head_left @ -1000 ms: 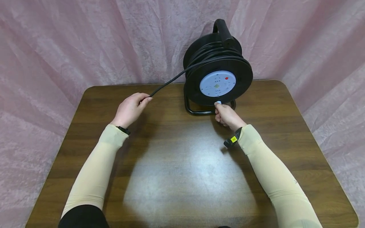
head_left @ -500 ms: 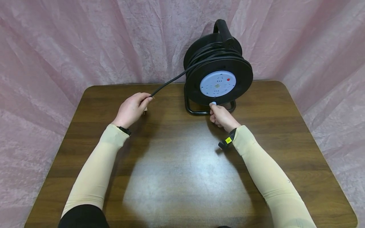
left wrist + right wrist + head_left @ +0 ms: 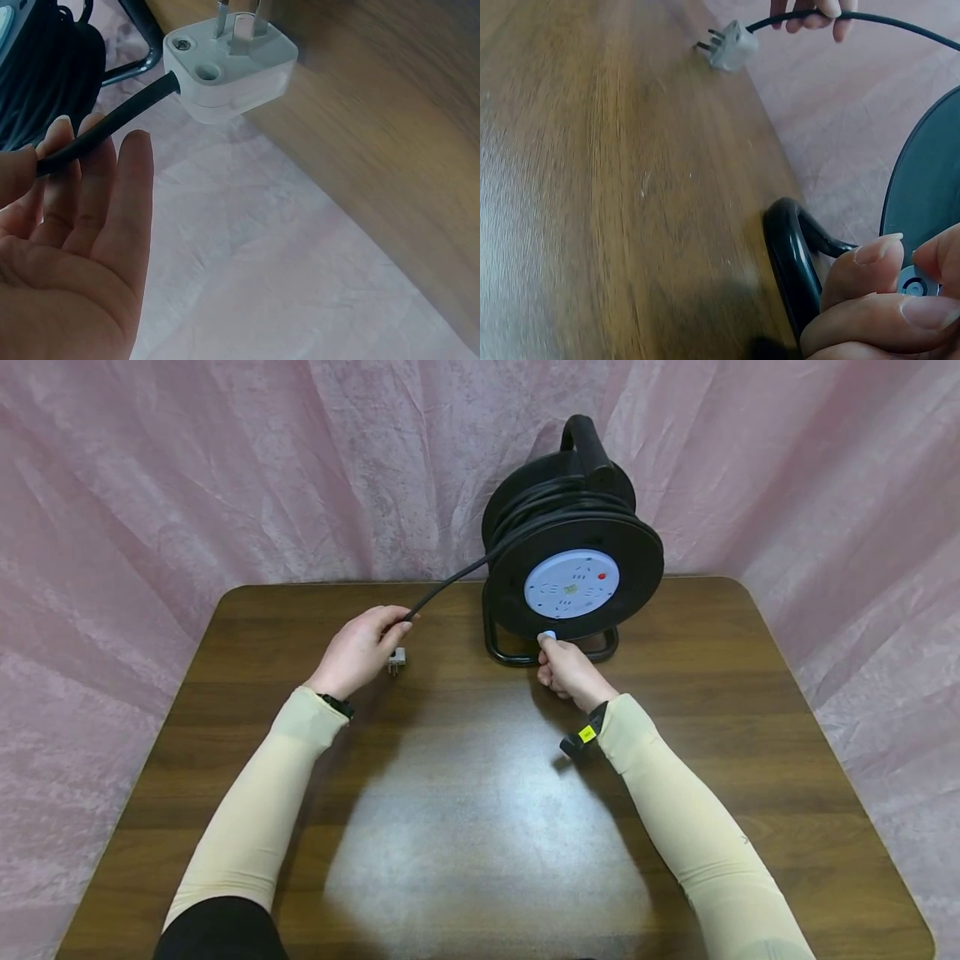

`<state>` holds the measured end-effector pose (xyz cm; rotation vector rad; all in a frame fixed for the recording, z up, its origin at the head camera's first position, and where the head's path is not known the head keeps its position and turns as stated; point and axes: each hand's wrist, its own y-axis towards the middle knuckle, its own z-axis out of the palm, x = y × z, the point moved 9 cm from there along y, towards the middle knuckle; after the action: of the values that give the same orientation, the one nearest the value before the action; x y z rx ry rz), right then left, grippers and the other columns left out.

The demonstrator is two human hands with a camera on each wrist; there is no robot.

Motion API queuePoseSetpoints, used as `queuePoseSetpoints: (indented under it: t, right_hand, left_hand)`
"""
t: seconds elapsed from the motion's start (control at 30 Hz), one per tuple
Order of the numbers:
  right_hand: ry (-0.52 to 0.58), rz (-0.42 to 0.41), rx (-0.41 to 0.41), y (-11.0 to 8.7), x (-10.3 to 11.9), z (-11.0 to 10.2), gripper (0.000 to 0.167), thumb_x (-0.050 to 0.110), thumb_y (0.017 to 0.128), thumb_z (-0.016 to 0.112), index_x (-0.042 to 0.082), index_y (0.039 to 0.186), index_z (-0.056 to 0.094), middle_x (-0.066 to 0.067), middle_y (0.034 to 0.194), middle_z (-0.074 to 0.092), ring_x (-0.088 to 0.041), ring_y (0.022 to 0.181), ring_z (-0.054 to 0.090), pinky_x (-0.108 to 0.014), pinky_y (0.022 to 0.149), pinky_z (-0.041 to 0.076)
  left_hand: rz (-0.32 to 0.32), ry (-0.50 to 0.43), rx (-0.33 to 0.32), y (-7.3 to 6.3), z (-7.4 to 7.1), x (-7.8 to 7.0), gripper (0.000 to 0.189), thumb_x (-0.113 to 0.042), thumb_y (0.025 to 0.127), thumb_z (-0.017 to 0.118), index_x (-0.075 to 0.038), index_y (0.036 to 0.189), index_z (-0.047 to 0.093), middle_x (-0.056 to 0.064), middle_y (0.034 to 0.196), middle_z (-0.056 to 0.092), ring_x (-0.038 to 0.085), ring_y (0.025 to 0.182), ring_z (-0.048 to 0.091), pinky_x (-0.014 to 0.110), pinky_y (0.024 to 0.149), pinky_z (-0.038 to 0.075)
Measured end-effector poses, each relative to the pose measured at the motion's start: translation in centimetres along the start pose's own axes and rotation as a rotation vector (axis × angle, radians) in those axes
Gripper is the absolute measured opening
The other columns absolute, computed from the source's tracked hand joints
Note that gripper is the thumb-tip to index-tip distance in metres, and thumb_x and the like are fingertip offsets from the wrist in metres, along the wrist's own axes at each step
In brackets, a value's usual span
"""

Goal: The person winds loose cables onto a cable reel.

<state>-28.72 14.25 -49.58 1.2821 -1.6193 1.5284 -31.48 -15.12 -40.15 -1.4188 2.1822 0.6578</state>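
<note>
A black cable reel [image 3: 637, 556] stands at the back of the table, with a pale round socket panel [image 3: 572, 584] on its face. My left hand [image 3: 363, 647] pinches the black cable [image 3: 450, 581] between thumb and fingers, left of the reel. A white three-pin plug [image 3: 229, 71] hangs at the cable's end just past the left fingers, its pins bare. At the reel's lower rim my right hand [image 3: 570, 668] grips a small pale crank knob [image 3: 916, 285] with thumb and curled fingers. Most of the knob is hidden by them.
The reel rests on a black tube frame [image 3: 517, 658] and has a black carrying handle [image 3: 588, 443] on top. A brown wooden table [image 3: 480, 827] spreads below, with a pink curtain [image 3: 225, 468] behind it.
My right hand has moved left along the reel's lower rim with the knob, and the socket panel has turned slightly. My left hand has shifted right towards the reel; the plug now shows below it.
</note>
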Motion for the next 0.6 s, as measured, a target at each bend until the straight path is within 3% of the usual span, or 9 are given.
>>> queuePoseSetpoints:
  t: [0.6]
  right_hand:
    - [0.048, -0.012, 0.033, 0.1, 1.2, 2.2, 0.046, 0.046, 0.109, 0.037, 0.004, 0.093, 0.045, -0.001, 0.059, 0.047, -0.008, 0.04, 0.025, -0.023, 0.041, 0.021]
  left_hand:
    - [0.027, -0.044, 0.035, 0.5, 1.5, -1.1, 0.025, -0.021, 0.107, 0.058, -0.013, 0.129, 0.068, 0.003, 0.114, 0.066, 0.021, 0.089, 0.055, 0.039, 0.078, 0.042]
